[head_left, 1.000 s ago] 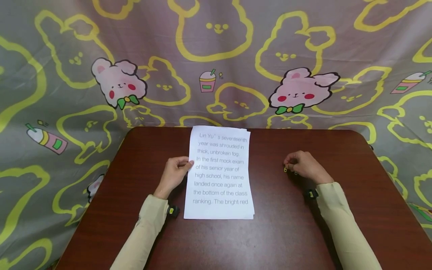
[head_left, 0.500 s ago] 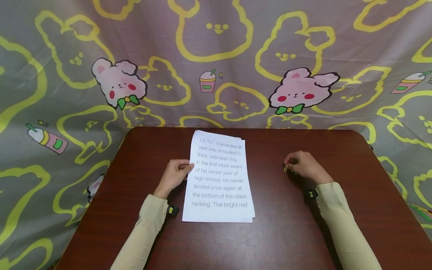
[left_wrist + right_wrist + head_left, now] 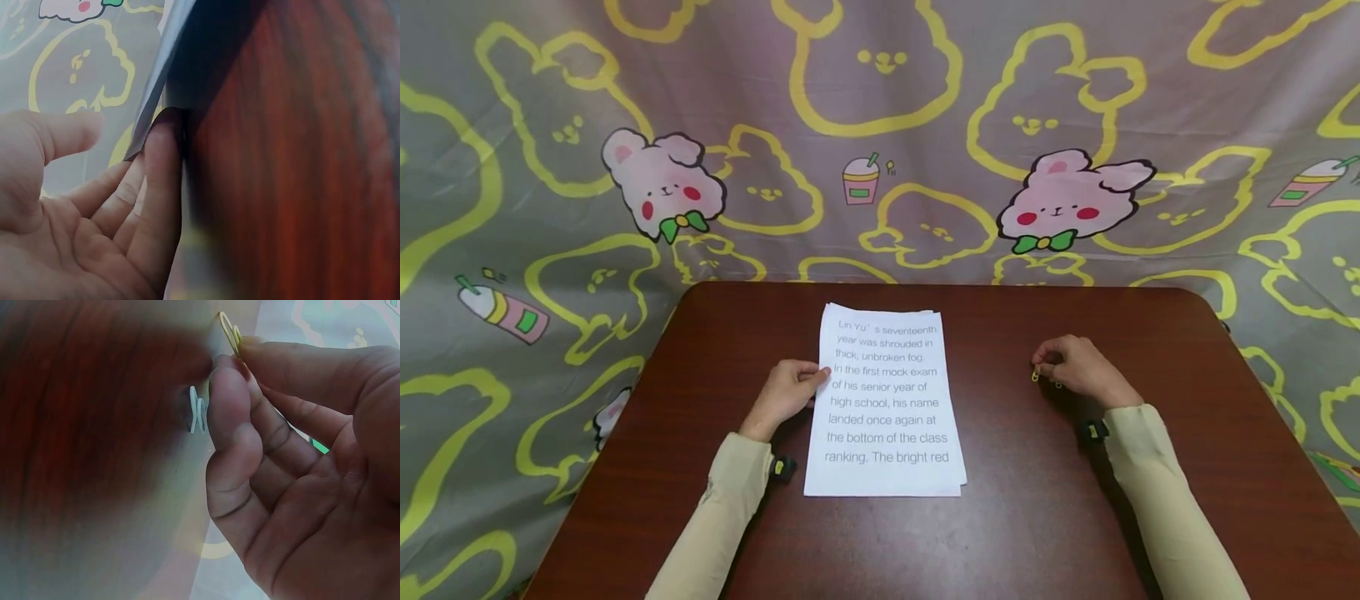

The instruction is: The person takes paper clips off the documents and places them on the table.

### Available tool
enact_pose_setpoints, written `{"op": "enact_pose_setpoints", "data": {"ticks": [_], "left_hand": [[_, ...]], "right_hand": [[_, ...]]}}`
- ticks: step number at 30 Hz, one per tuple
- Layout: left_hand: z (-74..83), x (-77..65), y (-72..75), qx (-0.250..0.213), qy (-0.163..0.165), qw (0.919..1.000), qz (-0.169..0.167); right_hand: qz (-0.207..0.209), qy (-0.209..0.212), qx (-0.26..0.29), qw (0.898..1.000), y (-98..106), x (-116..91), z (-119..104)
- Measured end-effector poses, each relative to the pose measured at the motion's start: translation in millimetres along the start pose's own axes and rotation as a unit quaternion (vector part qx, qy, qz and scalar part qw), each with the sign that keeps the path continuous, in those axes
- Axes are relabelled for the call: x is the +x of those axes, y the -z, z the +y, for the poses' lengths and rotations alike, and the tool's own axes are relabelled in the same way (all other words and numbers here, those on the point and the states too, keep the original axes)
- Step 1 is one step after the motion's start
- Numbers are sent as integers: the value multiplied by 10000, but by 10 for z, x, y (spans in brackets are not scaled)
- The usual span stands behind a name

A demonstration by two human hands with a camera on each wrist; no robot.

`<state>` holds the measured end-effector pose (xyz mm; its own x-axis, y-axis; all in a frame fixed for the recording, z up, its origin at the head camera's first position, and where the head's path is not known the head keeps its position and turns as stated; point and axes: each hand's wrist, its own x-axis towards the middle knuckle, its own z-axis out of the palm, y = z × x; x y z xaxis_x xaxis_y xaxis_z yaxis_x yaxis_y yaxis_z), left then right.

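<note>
Printed sheets of paper (image 3: pixel 883 400) lie at mid-table, slightly out of line with each other. My left hand (image 3: pixel 786 392) is at their left edge. In the left wrist view its fingers (image 3: pixel 159 187) reach under the raised paper edge (image 3: pixel 153 100), while the thumb stands apart from the sheet. My right hand (image 3: pixel 1078 371), right of the sheets, pinches a yellow paper clip (image 3: pixel 227 330) between thumb and fingertip. A pale paper clip (image 3: pixel 195 411) shows beside the fingers in the right wrist view; whether it touches them or the table I cannot tell.
The dark brown wooden table (image 3: pixel 1000 533) has rounded far corners. A curtain (image 3: pixel 925 150) printed with yellow bear and rabbit outlines hangs behind and around it. Dark wrist cameras sit under both sleeves' cuffs.
The sheets have come down flatter, their far edge dropping toward me. My left hand has lowered slightly with them. The right hand and its yellow paper clip have stayed in place.
</note>
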<state>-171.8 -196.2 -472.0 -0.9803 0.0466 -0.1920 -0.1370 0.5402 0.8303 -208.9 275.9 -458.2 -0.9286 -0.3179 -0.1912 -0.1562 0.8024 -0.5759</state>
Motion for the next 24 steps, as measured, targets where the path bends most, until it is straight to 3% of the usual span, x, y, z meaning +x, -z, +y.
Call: {"op": "enact_pose_setpoints", "data": {"ticks": [9,15,19,24], "left_hand": [[-9,-17,108,-67,330,9994,107],[-18,-27,168,143,329,9988,324],[-31,-25,192,369,263,9979,472],[-20,-32,221,772,-56,9931,883]], "right_hand": [[-18,-81,8,10000,0,-3,1],[-5,-69,-28,10000,-1,-7,4],[15,-40,-28,10000,4,-13,1],[140,69,-86,9998,34,-34,-55]]}}
